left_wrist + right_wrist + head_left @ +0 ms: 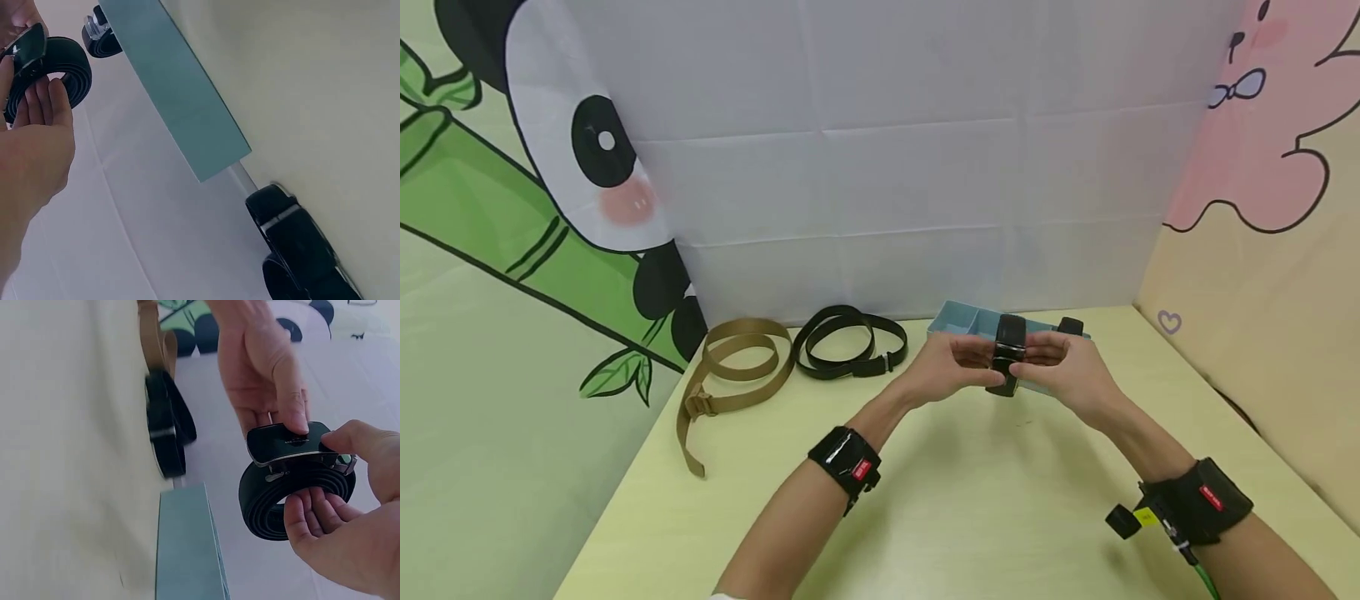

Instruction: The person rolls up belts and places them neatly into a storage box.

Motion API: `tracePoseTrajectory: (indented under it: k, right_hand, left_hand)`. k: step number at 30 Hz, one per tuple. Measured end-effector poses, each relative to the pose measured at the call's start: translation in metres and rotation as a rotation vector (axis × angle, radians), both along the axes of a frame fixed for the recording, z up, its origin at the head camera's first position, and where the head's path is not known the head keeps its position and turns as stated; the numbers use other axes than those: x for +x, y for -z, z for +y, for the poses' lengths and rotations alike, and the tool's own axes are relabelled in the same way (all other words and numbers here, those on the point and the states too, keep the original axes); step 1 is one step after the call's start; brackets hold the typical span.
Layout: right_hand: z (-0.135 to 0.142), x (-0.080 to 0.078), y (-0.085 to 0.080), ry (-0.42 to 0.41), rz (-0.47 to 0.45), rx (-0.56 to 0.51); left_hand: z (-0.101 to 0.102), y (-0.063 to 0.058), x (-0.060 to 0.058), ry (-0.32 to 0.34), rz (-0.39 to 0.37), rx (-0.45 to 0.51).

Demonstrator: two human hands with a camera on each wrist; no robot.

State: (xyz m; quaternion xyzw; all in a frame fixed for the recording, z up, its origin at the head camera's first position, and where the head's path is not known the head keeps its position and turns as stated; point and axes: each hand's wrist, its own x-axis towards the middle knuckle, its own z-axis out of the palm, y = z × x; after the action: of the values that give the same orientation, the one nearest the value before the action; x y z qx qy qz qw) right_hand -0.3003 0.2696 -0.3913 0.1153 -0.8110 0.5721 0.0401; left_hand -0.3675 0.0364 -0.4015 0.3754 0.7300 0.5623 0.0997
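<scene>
Between both hands, a tightly rolled black belt (1009,350) with a shiny plate buckle (284,441) is held up, overlapping the front of a light blue box in the head view. My left hand (943,367) grips it from the left, its thumb on the buckle plate. From the other side my right hand (1071,371) grips it, with the thumb at the buckle's end and fingertips inside the coil (269,519). Another rolled belt (1071,326) sits in the right end of the blue box (953,318), its clear-looking buckle showing in the left wrist view.
Left of the box lies a loosely coiled black belt (853,367) with a buckle. Farther left is a tan webbing belt (745,402), its free end trailing toward the table's left edge. A white printed cloth (917,183) hangs behind the table (970,508).
</scene>
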Motion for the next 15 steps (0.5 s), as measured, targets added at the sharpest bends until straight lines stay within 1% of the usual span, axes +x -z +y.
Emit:
tracePoseTrajectory:
  k: [3, 7, 11, 15]
  right_hand:
    - [0.01, -0.018, -0.003, 0.038, 0.021, 0.012]
    - [0.021, -0.038, -0.004, 0.078, 0.043, 0.068]
    - [0.027, -0.055, -0.003, 0.119, 0.068, 0.151]
    - [0.029, -0.066, -0.001, 0.152, 0.105, 0.235]
  left_hand:
    - [0.014, -0.005, -0.016, -0.001, -0.012, 0.016]
    - [0.032, -0.008, -0.034, -0.021, -0.027, 0.013]
    - [0.049, -0.004, -0.048, -0.05, -0.045, 0.017]
    - [0.066, 0.003, -0.055, -0.121, -0.016, 0.006]
